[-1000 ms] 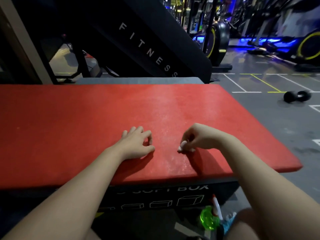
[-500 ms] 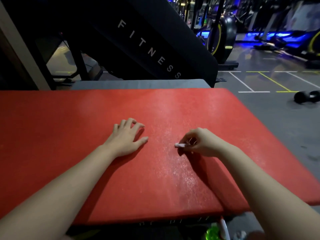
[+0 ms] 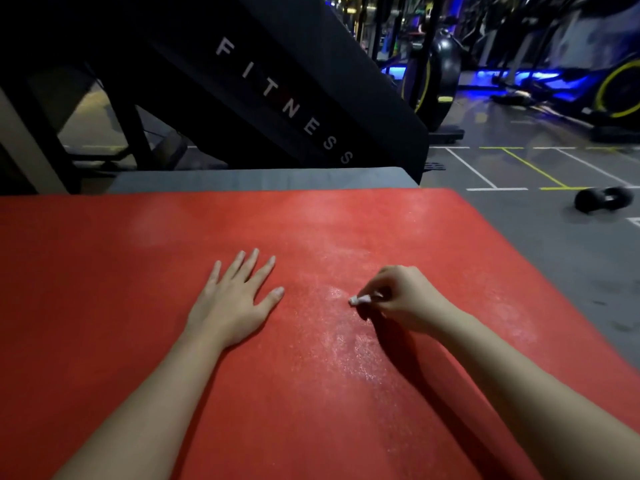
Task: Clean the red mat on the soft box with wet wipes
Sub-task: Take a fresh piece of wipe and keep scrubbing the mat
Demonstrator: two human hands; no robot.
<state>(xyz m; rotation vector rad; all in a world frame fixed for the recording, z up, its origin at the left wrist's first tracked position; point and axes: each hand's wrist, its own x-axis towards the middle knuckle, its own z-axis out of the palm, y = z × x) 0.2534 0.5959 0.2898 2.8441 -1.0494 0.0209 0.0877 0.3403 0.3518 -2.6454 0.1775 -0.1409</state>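
The red mat (image 3: 138, 306) fills the lower part of the frame. The left hand (image 3: 232, 303) lies flat on it at the centre, fingers straight. Right of centre, the right hand (image 3: 401, 299) pinches a small white wipe (image 3: 358, 300) against the mat.

Left hand (image 3: 239, 299) lies flat on the red mat (image 3: 104, 306), palm down, fingers straight and spread. Right hand (image 3: 403, 299), nearer the right edge, curls tight, fingertips pinching a small wadded wet wipe (image 3: 360, 300) against the surface. Both forearms reach in from the near edge.
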